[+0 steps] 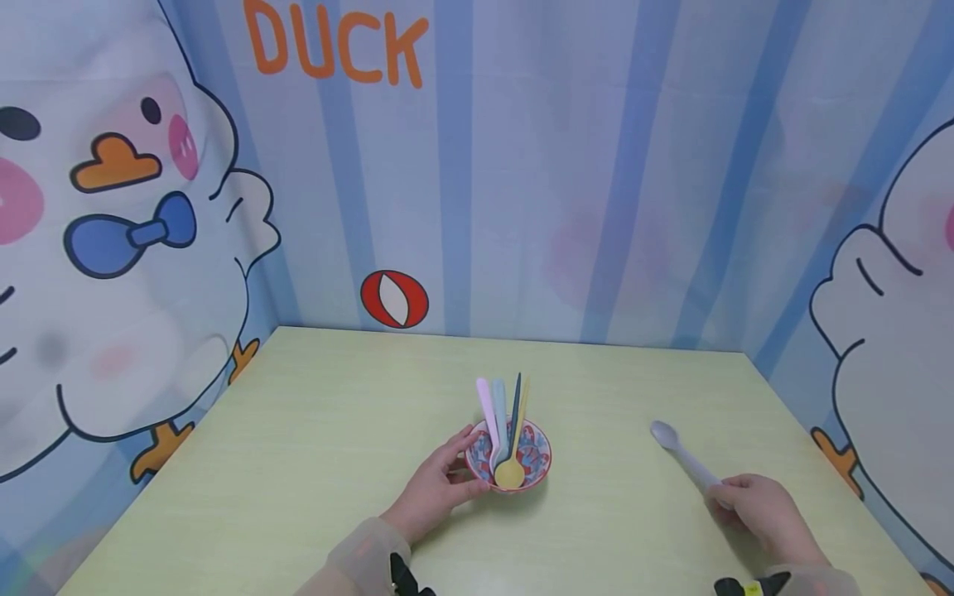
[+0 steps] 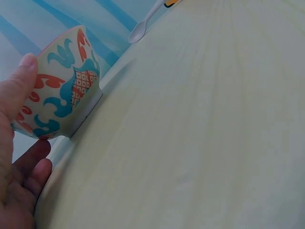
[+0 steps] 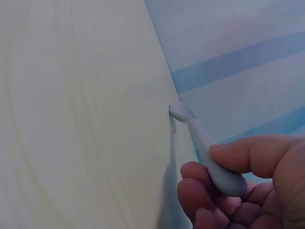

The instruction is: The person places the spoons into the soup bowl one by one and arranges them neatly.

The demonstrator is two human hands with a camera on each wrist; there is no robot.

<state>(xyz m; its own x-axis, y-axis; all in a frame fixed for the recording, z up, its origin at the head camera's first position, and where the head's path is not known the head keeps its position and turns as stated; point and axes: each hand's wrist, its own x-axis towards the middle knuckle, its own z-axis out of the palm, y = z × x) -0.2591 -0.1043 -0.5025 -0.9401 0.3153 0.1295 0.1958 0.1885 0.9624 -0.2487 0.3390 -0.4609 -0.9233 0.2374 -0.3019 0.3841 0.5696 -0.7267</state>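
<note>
My left hand [image 1: 440,484] holds a patterned bowl [image 1: 537,451] by its left side, thumb at the near edge and fingers round the far edge. In the left wrist view the bowl [image 2: 66,86] shows red and teal motifs on its outer wall. Inside it lean a pink utensil [image 1: 486,406], a light blue one [image 1: 499,406], a dark blue one [image 1: 516,406] and a yellow spoon [image 1: 510,473]. Over to the right, my right hand [image 1: 763,513] pinches a pale grey-lilac spoon [image 1: 689,465] by its handle. Its head points away from me, and thumb and fingers hold the handle [image 3: 221,176].
A light wood-grain table [image 1: 335,397] lies under both hands. Behind it hangs a blue striped cloth [image 1: 522,165] with duck drawings and the word DUCK, bordering the table's back and sides.
</note>
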